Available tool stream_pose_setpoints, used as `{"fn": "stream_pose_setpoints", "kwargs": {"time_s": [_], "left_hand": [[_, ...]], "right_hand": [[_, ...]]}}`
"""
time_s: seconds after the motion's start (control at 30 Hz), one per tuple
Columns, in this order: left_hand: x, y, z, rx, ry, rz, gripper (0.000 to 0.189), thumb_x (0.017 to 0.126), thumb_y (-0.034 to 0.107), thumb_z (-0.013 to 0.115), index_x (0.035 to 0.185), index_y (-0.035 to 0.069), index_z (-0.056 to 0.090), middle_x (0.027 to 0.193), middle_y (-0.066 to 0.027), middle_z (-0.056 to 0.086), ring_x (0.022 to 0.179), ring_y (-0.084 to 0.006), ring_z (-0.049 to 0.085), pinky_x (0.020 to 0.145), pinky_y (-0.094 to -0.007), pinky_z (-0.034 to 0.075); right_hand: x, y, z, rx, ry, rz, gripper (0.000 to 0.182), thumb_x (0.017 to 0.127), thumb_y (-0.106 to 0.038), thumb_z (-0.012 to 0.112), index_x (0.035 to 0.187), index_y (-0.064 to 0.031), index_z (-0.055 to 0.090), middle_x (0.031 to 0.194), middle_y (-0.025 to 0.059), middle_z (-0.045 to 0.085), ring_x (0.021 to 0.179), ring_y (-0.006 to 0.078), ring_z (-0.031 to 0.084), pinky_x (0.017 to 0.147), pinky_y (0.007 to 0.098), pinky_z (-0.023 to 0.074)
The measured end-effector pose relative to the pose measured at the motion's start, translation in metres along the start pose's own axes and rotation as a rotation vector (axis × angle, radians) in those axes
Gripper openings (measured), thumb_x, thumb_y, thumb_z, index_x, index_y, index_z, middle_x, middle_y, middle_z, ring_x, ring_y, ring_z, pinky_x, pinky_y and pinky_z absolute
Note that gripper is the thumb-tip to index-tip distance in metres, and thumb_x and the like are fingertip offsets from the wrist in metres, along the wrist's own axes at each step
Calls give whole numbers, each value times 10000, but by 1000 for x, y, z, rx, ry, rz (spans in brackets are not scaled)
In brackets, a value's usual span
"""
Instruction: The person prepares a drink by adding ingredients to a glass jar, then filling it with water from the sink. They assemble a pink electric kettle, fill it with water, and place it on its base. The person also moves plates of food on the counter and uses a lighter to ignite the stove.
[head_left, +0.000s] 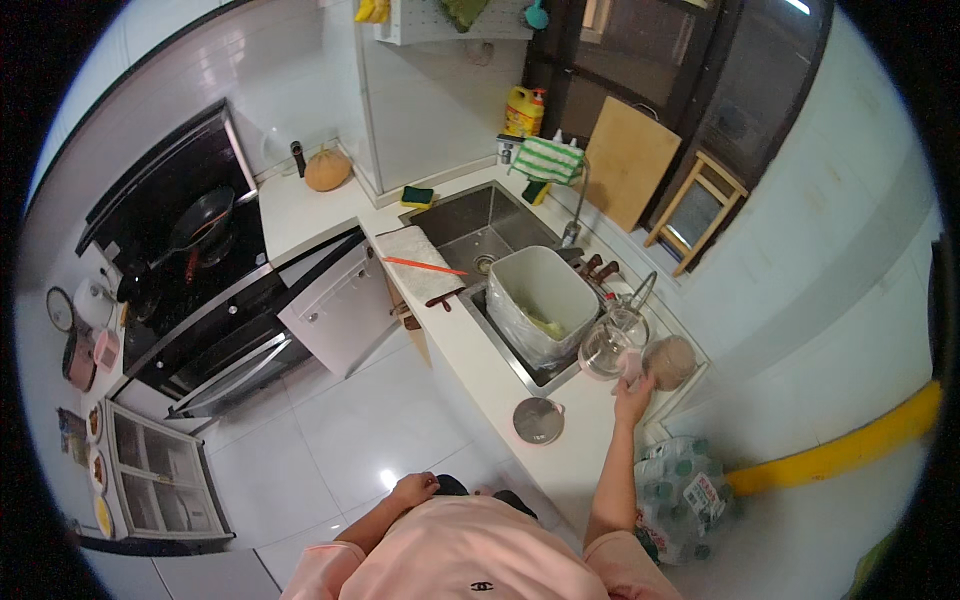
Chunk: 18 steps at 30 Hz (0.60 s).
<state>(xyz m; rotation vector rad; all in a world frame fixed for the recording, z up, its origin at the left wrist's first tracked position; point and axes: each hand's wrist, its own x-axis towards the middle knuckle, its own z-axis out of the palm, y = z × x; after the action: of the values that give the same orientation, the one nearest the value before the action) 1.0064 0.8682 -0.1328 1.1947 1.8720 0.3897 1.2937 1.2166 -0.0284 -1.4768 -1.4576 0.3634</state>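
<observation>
My right hand (634, 401) grips the pink handle of a clear glass kettle (606, 349) on the counter beside the sink. To its right sits a round brownish see-through container (670, 363). Nearer to me on the white countertop (491, 394) lies a round dark lid (538, 420) with a small pink tab. A pale bin (544, 281), lined with a clear plastic bag and with something yellow-green inside, stands over the near end of the sink. My left hand (414, 489) hangs in front of my shirt, fingers curled; nothing shows in it.
An orange stick-like utensil (425, 265) lies across a cloth (420, 259) beside the steel sink (480, 217). One cabinet door (341, 311) stands open over the floor. Wrapped bottles (682, 499) are by the wall at right. A wok (204, 217) rests on the stove at left.
</observation>
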Motion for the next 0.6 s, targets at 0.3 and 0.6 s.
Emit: {"fn": "stream_pose_setpoints", "kwargs": {"time_s": [0.3,0.6], "left_hand": [[-9,-29,21,-31,49,-141,318,788,351,528,972,102,604,864,-125,640,803,-296,605,724,-376,474],[-9,-36,30,-34,80,-191,307,784,348,520,949,105,607,869,-136,633,829,-307,596,720,-390,469]], "right_hand": [[1,10,5,-263,-109,42,440,769,-119,579,1148,24,408,1080,234,525,1006,348,521,826,379,413],[9,-8,-6,-203,-226,129,478,789,-99,558,1209,17,361,1131,234,483,1024,370,494,842,402,405]]}}
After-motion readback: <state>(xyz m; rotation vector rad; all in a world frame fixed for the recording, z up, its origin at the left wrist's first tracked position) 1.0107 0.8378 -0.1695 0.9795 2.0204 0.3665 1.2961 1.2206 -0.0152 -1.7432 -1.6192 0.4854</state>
